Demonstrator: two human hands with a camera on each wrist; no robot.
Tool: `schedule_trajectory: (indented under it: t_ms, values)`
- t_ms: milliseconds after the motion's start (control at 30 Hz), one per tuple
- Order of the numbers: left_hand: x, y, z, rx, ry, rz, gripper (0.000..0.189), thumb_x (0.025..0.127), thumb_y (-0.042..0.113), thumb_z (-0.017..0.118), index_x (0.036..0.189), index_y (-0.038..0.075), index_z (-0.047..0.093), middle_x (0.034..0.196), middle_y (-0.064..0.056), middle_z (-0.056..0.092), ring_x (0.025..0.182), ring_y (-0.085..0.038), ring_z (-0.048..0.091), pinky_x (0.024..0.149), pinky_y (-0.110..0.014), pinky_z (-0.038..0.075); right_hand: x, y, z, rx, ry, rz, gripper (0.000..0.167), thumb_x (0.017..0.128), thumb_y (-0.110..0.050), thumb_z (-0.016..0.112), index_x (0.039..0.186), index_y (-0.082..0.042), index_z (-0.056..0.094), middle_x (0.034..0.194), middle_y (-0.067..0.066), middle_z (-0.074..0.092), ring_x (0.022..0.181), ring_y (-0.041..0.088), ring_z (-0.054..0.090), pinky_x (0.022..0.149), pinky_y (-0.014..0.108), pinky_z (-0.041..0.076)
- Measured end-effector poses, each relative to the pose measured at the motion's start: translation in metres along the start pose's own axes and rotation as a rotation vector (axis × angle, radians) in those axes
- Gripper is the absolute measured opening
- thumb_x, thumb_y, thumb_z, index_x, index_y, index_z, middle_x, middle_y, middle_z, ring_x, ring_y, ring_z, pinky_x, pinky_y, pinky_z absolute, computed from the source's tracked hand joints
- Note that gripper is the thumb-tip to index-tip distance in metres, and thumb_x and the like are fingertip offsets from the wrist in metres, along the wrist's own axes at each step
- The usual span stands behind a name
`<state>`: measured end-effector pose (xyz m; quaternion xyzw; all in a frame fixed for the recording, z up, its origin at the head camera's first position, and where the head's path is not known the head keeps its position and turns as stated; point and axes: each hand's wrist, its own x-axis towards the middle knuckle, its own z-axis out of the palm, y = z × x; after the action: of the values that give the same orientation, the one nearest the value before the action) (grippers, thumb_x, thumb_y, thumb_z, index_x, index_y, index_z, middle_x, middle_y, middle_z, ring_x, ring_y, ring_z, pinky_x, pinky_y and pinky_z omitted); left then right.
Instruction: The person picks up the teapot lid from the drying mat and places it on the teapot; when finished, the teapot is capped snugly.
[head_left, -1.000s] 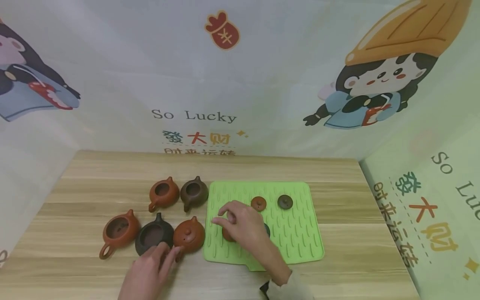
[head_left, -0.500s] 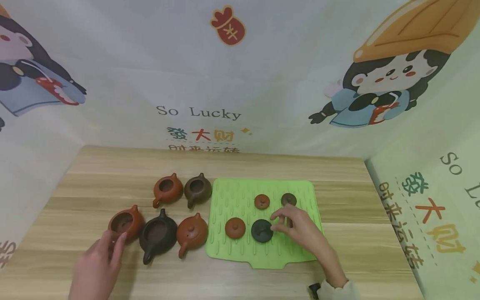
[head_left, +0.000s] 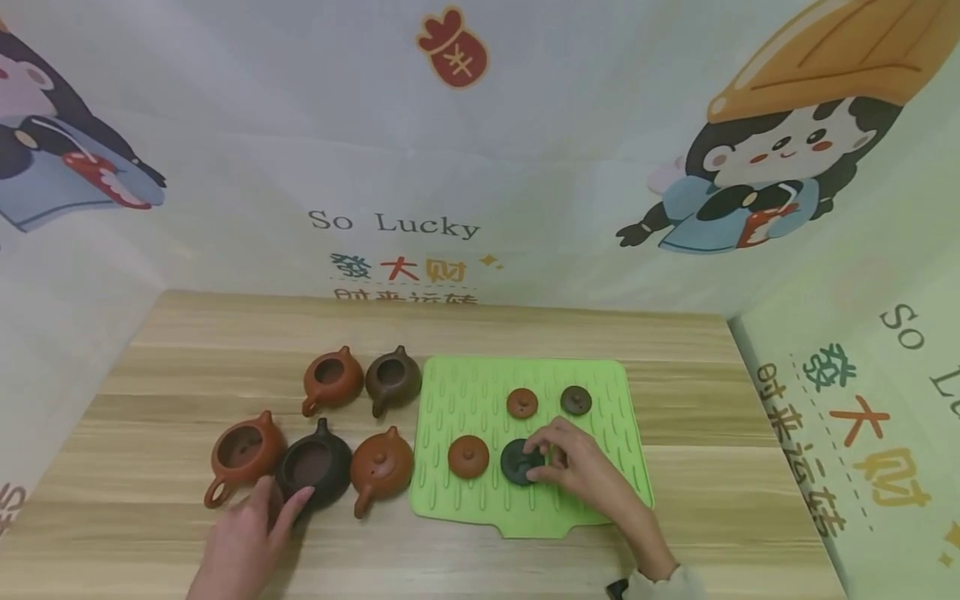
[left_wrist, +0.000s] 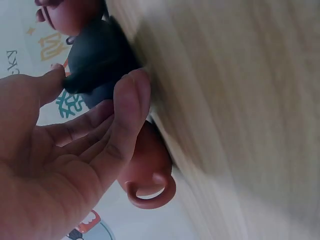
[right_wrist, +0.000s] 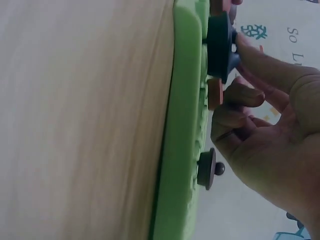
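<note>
My left hand (head_left: 243, 533) is at the handle of a lidless black teapot (head_left: 326, 487), thumb on one side and fingers on the other. In the left wrist view the thumb tip meets the end of the dark handle (left_wrist: 82, 80). My right hand (head_left: 581, 462) pinches the knob of a black teapot lid (head_left: 516, 465) over the green mat (head_left: 465, 508). The right wrist view shows this lid (right_wrist: 218, 47) from its side, thumb and forefinger at its knob. Left of the black teapot stands an open orange teapot (head_left: 251, 458); on its right is an orange teapot with its lid on (head_left: 384, 475).
Behind these stand a small orange teapot (head_left: 345, 387) and a small brown teapot (head_left: 401, 387), both lidless. The mat also carries a larger orange lid (head_left: 468, 457), a small orange lid (head_left: 522, 403) and a small brown lid (head_left: 576, 401). Printed cloth (head_left: 547, 167) hangs behind the table.
My left hand has gone from the lidded teapot to the left orange teapot, then back to the black one. My right hand has moved right across the mat and taken the black lid's knob.
</note>
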<state>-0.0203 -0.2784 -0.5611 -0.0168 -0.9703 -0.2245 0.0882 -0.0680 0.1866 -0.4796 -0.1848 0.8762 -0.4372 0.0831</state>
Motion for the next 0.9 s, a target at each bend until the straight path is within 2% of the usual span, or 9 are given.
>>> schedule_trajectory:
  t_ms: [133, 233, 333, 433, 600, 800, 900]
  values:
    - [-0.004, -0.008, 0.01, 0.014, -0.025, -0.021, 0.049, 0.105, 0.049, 0.074, 0.084, 0.011, 0.052, 0.064, 0.003, 0.045, 0.055, -0.015, 0.044, 0.052, -0.035, 0.038, 0.002, -0.003, 0.004, -0.018, 0.022, -0.019, 0.02, 0.092, -0.009, 0.087, 0.108, -0.006, 0.076, 0.099, 0.001, 0.06, 0.076, 0.0, 0.048, 0.07, 0.022, 0.047]
    - [-0.006, -0.007, 0.012, 0.016, -0.037, 0.012, 0.048, 0.104, 0.048, 0.076, 0.083, 0.01, 0.055, 0.065, 0.003, 0.045, 0.057, -0.015, 0.045, 0.052, -0.034, 0.038, 0.004, -0.006, 0.006, -0.028, 0.043, -0.035, 0.019, 0.091, -0.008, 0.087, 0.105, -0.007, 0.075, 0.099, 0.001, 0.061, 0.076, -0.001, 0.049, 0.07, 0.022, 0.048]
    - [-0.008, -0.004, 0.015, 0.02, -0.015, 0.068, 0.04, 0.106, 0.037, 0.075, 0.086, 0.009, 0.056, 0.065, 0.005, 0.043, 0.056, -0.012, 0.044, 0.051, -0.033, 0.037, 0.004, -0.007, 0.007, -0.035, 0.059, -0.041, 0.018, 0.09, -0.007, 0.088, 0.103, -0.008, 0.075, 0.099, 0.001, 0.061, 0.076, -0.001, 0.049, 0.07, 0.022, 0.049]
    - [-0.008, -0.002, 0.016, 0.023, 0.005, 0.084, 0.032, 0.108, 0.027, 0.073, 0.09, 0.007, 0.055, 0.065, 0.004, 0.044, 0.056, -0.014, 0.048, 0.049, -0.036, 0.04, 0.005, -0.008, 0.008, -0.039, 0.075, -0.049, 0.017, 0.089, -0.006, 0.088, 0.1, -0.008, 0.076, 0.098, 0.001, 0.062, 0.077, -0.001, 0.05, 0.071, 0.022, 0.049]
    - [-0.01, -0.003, 0.017, 0.026, 0.012, 0.065, 0.028, 0.108, 0.024, 0.072, 0.094, 0.005, 0.057, 0.066, 0.003, 0.047, 0.057, -0.017, 0.054, 0.048, -0.04, 0.044, 0.006, -0.009, 0.01, -0.038, 0.096, -0.061, 0.014, 0.089, -0.004, 0.088, 0.097, -0.007, 0.077, 0.097, 0.001, 0.063, 0.077, 0.0, 0.05, 0.07, 0.022, 0.049]
    - [-0.01, -0.005, 0.019, 0.03, 0.028, 0.071, 0.03, 0.108, 0.025, 0.072, 0.091, 0.008, 0.054, 0.064, 0.005, 0.044, 0.055, -0.013, 0.048, 0.047, -0.037, 0.041, 0.007, -0.012, 0.014, -0.06, 0.109, -0.068, 0.013, 0.088, -0.002, 0.088, 0.095, -0.007, 0.078, 0.095, -0.001, 0.063, 0.077, 0.0, 0.049, 0.069, 0.022, 0.048]
    - [-0.009, -0.006, 0.021, 0.034, 0.063, 0.104, 0.031, 0.106, 0.022, 0.075, 0.089, 0.009, 0.053, 0.063, 0.007, 0.042, 0.054, -0.01, 0.045, 0.047, -0.034, 0.039, 0.007, -0.019, 0.014, -0.061, 0.111, -0.076, 0.014, 0.087, -0.001, 0.088, 0.095, -0.008, 0.079, 0.093, -0.003, 0.062, 0.077, 0.0, 0.048, 0.069, 0.022, 0.047]
